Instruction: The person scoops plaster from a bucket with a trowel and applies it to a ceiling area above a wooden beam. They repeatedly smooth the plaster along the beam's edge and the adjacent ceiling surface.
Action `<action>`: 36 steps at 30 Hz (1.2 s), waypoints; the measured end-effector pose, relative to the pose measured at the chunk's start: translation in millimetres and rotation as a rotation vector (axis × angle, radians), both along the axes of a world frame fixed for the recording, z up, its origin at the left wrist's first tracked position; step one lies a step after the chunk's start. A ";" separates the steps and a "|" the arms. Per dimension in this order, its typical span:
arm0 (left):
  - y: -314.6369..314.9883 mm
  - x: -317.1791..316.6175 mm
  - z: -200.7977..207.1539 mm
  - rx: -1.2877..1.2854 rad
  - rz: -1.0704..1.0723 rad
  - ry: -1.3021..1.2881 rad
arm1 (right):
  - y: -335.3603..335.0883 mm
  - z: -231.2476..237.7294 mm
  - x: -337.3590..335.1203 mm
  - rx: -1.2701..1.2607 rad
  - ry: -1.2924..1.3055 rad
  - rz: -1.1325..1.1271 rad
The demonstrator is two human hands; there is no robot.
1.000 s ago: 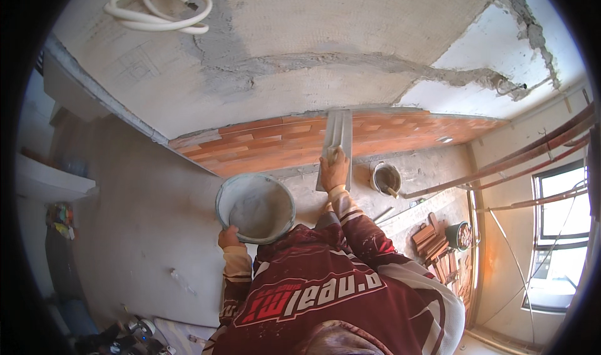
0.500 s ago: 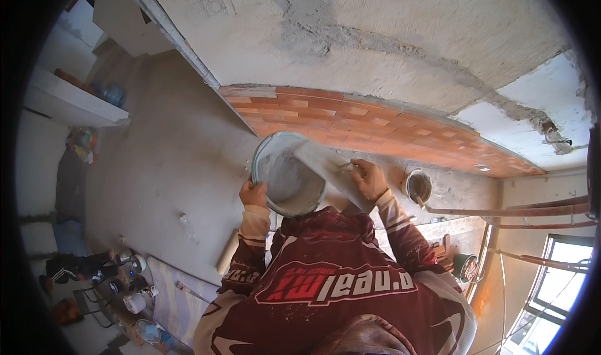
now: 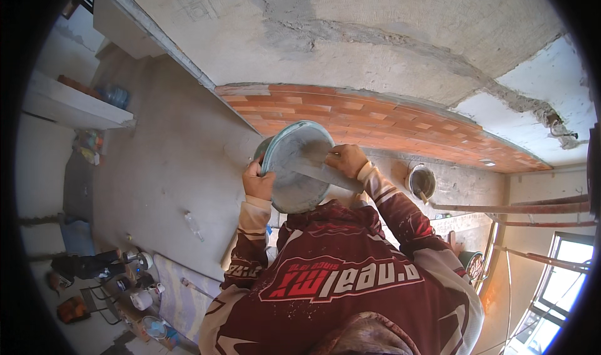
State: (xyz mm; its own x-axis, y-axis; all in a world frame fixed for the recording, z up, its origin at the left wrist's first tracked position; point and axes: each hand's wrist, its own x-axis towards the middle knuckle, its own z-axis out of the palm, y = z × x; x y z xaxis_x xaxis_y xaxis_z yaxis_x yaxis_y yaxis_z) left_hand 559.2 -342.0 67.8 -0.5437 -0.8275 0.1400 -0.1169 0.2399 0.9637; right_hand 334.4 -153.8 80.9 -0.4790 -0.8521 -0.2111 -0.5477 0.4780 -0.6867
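My left hand (image 3: pixel 258 181) grips the left side of a round basin (image 3: pixel 300 125) with a greenish rim, its thumb over the edge. The basin is tilted, and wet grey plaster or mortar coats its inside. My right hand (image 3: pixel 348 159) is closed on a plastering trowel with a long flat grey blade (image 3: pixel 316 171). The blade lies across the basin's mouth, one end inside it and the other past the right rim. My fingers hide the trowel's handle.
Ahead rises a plastered wall (image 3: pixel 388 61) with an exposed brick band (image 3: pixel 350 114) below. To the right stand a bucket (image 3: pixel 421 183) and reddish poles (image 3: pixel 513 209). A plastic bottle (image 3: pixel 194 225) lies on the floor at left; a person (image 3: pixel 84 266) is at lower left.
The basin has tipped up further toward me. My right hand and the trowel have moved left, the blade now reaching further into the basin.
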 end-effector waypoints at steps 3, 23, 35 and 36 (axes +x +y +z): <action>11.8 -9.1 3.7 0.049 0.011 -0.040 | 9.8 13.2 -1.3 -0.032 0.103 0.042; 42.8 -80.9 -45.2 0.618 0.282 -0.010 | 98.8 60.2 -58.5 -0.205 0.155 -0.179; 59.4 -73.4 -26.5 0.573 0.442 -0.170 | 47.1 28.3 -137.1 -0.186 0.074 -0.250; 58.6 -68.4 -26.0 0.585 0.464 -0.201 | 40.6 27.9 -140.4 -0.198 0.081 -0.241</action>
State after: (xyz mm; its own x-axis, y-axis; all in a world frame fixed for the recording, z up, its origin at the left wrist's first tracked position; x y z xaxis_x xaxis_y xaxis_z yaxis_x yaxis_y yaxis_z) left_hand 490.8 -283.4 41.8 -0.0916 -0.8859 -0.4548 -0.2669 -0.4182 0.8683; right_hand 193.9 -113.2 108.8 -0.6802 -0.7330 -0.0052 -0.4918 0.4616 -0.7383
